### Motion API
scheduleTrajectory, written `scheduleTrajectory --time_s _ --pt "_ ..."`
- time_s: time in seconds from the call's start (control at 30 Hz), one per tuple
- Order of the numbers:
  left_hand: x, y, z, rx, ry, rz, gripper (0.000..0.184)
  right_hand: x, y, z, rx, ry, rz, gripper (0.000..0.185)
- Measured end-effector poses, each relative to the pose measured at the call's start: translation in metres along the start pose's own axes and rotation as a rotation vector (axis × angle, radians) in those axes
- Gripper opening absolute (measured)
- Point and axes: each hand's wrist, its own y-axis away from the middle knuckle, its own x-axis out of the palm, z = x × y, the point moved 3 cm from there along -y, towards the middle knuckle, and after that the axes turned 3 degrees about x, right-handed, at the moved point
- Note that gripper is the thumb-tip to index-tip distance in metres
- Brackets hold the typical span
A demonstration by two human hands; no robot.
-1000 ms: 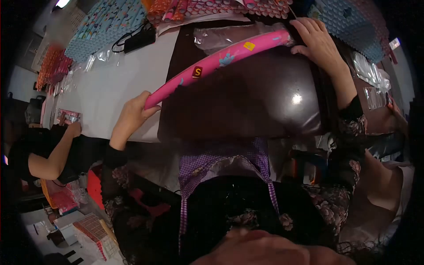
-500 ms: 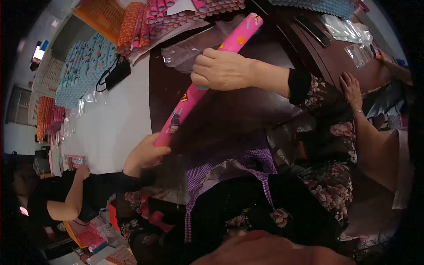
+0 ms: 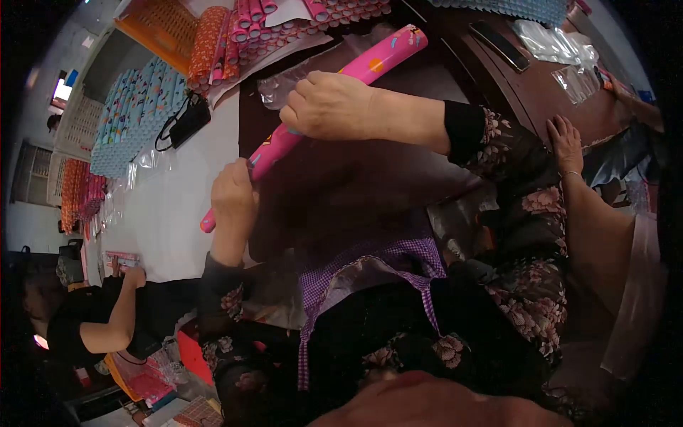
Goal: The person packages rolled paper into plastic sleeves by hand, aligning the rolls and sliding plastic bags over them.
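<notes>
"What's that person holding?"

"A pink roll [image 3: 279,148], slanted over the dark tabletop [image 3: 356,185]. Its lower end pokes out past the left hand [image 3: 235,193], above the white sheet [image 3: 167,220]. I can't tell whether it touches anything below."

"And the grip?"

"Both hands are clamped on it. The left is curled round it near that lower end. The right hand [image 3: 327,107] is closed over it farther up, back of the hand facing us, and the upper end sticks out beyond."

"What's lying around it?"

"A clear plastic bag [image 3: 272,90] lies just behind the right hand. Off to the left there's a black pouch [image 3: 191,122] with a cord, near the blue rolls [image 3: 135,107]. Orange rolls [image 3: 210,46] stand beside an orange basket [image 3: 153,35] at the back."

"Whose hand is that on the right?"

"A co-worker's hand [image 3: 567,146], resting fingers spread at the table's edge. More clear bags [image 3: 555,46] lie beyond it, next to a flat black thing [image 3: 499,46]."
</notes>
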Motion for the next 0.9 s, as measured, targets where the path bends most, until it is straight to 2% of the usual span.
scheduleTrajectory --time_s 0.07,0.13,0.2,0.23,0.3,0.33,0.4,0.43,0.47,0.5,0.57,0.6,0.67,0.7,0.77,0.8,0.83,0.87,0.9 --pt "-0.005 -0.008 -0.003 -0.016 0.043 0.028 0.032 0.004 0.002 -0.003 0.011 -0.014 0.006 0.011" --pt "-0.016 -0.016 -0.006 -0.046 0.082 0.059 0.027 0.004 0.008 -0.011 0.035 -0.025 0.132 0.011" --pt "-0.026 -0.020 -0.006 -0.043 0.264 0.128 0.025 0.001 0.014 -0.023 0.016 -0.102 0.136 0.011" --pt "-0.033 -0.022 -0.003 -0.061 0.257 0.132 0.025 0.000 0.015 -0.027 -0.011 -0.055 0.108 0.010" --pt "-0.033 -0.021 0.001 -0.186 0.548 0.399 0.027 -0.002 0.016 -0.028 -0.049 -0.022 0.073 0.011" --pt "-0.031 -0.022 0.006 -0.202 0.545 0.400 0.027 -0.001 0.017 -0.027 -0.006 -0.092 0.130 0.013" --pt "-0.025 -0.020 0.016 -0.191 0.575 0.551 0.029 -0.005 0.015 -0.026 0.031 -0.170 0.186 0.015" --pt "-0.024 -0.018 0.016 -0.202 0.573 0.552 0.029 -0.006 0.014 -0.028 0.041 -0.307 0.317 0.017" --pt "-0.027 -0.019 0.013 -0.090 0.428 0.408 0.031 -0.007 0.013 -0.029 0.050 -0.443 0.449 0.020" --pt "-0.030 -0.020 0.009 0.022 0.279 0.264 0.033 -0.010 0.008 -0.028 0.042 -0.446 0.446 0.020" --pt "-0.029 -0.021 0.006 0.038 0.174 0.244 0.034 -0.002 0.008 -0.028 0.330 -0.808 0.951 0.026" --pt "-0.028 -0.021 0.006 0.059 0.074 0.226 0.035 -0.007 0.004 -0.027 0.327 -0.809 0.950 0.026" --pt "-0.018 -0.018 0.009 0.071 0.074 0.212 0.033 -0.011 0.005 -0.022 0.449 -0.940 1.197 0.023" --pt "-0.014 -0.016 0.010 0.085 0.076 0.198 0.031 -0.001 0.013 -0.021 0.443 -0.940 1.201 0.023" --pt "-0.008 -0.014 0.014 0.046 0.183 0.284 0.029 0.020 0.024 -0.017 0.104 -0.649 0.553 0.017" --pt "-0.005 -0.013 0.017 0.011 0.290 0.370 0.028 0.025 0.024 -0.008 0.098 -0.654 0.556 0.017" --pt "-0.006 -0.015 0.018 0.004 0.291 0.370 0.028 0.024 0.021 0.000 0.115 -0.411 0.426 0.015" --pt "-0.005 -0.015 0.021 -0.128 0.582 0.545 0.028 0.021 0.018 0.003 0.131 -0.169 0.291 0.013" --pt "-0.005 -0.015 0.022 -0.263 0.874 0.713 0.028 0.019 0.016 0.001 0.125 -0.171 0.289 0.013"
